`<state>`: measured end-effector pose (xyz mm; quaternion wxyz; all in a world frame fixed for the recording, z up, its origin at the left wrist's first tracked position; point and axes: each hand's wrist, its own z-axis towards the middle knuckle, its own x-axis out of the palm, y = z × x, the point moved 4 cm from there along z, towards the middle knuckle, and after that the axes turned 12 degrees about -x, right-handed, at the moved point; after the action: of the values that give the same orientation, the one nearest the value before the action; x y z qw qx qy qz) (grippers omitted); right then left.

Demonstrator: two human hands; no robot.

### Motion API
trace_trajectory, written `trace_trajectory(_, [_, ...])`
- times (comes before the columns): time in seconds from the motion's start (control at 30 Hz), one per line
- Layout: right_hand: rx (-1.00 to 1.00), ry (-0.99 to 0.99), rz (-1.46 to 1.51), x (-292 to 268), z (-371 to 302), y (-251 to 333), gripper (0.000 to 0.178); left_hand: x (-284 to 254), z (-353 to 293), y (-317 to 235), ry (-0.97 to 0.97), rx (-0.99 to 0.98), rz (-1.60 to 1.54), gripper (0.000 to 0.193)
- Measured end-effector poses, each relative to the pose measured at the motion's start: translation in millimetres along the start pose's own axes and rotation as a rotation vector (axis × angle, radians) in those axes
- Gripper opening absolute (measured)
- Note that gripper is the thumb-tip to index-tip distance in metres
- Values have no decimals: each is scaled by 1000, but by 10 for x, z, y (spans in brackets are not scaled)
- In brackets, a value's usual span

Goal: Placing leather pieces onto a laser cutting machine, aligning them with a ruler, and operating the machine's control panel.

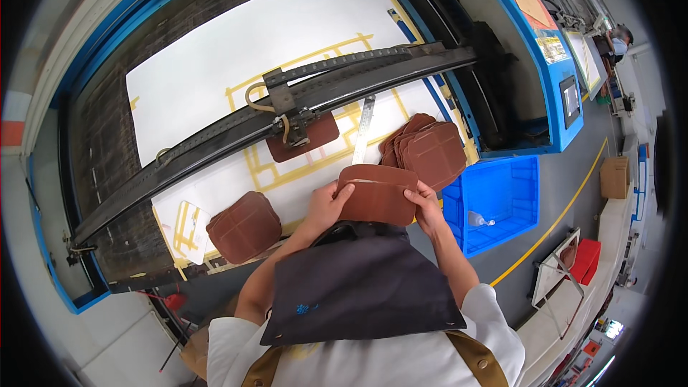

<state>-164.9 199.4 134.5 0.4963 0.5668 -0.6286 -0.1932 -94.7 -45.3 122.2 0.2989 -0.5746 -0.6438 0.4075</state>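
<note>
We hold the brown panel [376, 204] at its two ends, so it lies directly between our hands, its long axis running left to right, roughly square to our line of sight. Our left hand [326, 208] is closed on the left end, thumb on top; our right hand [428, 206] pinches the right end toward the far corner, thumb also on top. The fingers beneath are mostly hidden. A pale slit shows along the far part of the panel, nearer the left thumb; we cannot tell whether this is a pocket opening or a gap between two separate layers. The panel is in front of our body at the near edge of the machine bed, and neither hand is clearly nearer to it, since both grip it. Around it, the right-hand stack [433, 152] of brown pieces sits just beyond our right hand, while the left-hand stack [246, 227] lies to the left of our left hand. Another brown piece [315, 140] lies farther away and to the left, partly under the black gantry [387, 86], with our left hand the nearer one to it.
</note>
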Motion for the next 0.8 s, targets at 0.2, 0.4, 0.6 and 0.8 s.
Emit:
trace_trajectory(0.2, [-33, 34, -275, 60, 211, -79, 19, -232, -17, 199, -145, -202, 227, 43])
trace_trajectory(0.4, [-24, 69, -360, 204, 433, -194, 23, -346, 27, 523, -316, -119, -35, 49])
trace_trajectory(0.6, [-22, 121, -478, 330, 660, -471, 26, -463, 27, 787, -384, -139, -169, 39])
trace_trajectory(0.8, [-51, 120, -561, 478, 869, -718, 30, -679, 44, 923, -431, -161, -240, 39])
